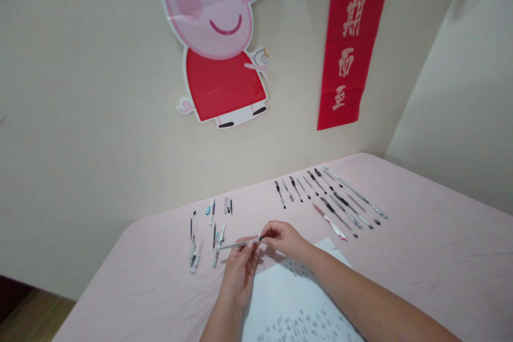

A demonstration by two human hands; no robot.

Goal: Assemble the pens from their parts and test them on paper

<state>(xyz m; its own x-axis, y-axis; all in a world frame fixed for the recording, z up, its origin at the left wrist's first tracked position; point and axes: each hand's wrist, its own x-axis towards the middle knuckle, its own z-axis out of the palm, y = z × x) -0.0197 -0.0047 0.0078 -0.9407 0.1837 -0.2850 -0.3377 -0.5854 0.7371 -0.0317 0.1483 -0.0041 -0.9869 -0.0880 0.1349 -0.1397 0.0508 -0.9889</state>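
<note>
A clear-barrelled pen (236, 245) is held nearly level above the near part of the bed-like pink surface. My left hand (242, 267) is closed around its barrel, thumb on top. The thumb and fingers of my right hand (282, 238) pinch the small black piece at the pen's right end. Whether that piece is joined to the barrel or apart from it, I cannot tell. Beneath both hands lies a white sheet of paper (276, 299) with many small dark marks, partly covered by my right forearm.
Pen parts, caps and thin refills (215, 235) lie loosely grouped on the left. Several pens (312, 184) lie in slanted rows at the back right, with a pink-and-white pen (334, 227) nearest me. Behind the pink cloth (420, 256) stands a wall with a pig cutout (224, 85).
</note>
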